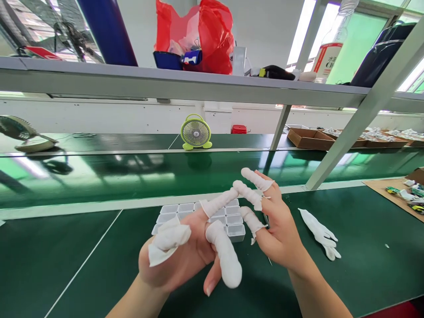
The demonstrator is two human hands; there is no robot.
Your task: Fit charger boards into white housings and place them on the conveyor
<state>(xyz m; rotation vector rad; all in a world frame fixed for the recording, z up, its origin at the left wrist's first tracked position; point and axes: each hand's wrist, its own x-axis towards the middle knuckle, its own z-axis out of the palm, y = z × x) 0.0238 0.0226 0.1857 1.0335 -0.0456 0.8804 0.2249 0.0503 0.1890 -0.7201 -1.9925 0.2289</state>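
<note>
White finger cots cover the thumb, one long finger and another curled finger of my left hand, which is turned palm up with its fingers spread. My right hand also wears white finger cots on its thumb and two fingers. These fingers stretch out apart from each other. One right fingertip meets, or nearly meets, the tip of the raised left finger. Behind my hands lies a clear plastic box with lidded compartments, partly covered by them. A thin pointed thing shows beneath my right hand, mostly hidden.
A white glove lies to the right on the green table. Small parts rest on a brown board at far right. Beyond are a green fan and cardboard trays. An overhead shelf carries a red bag.
</note>
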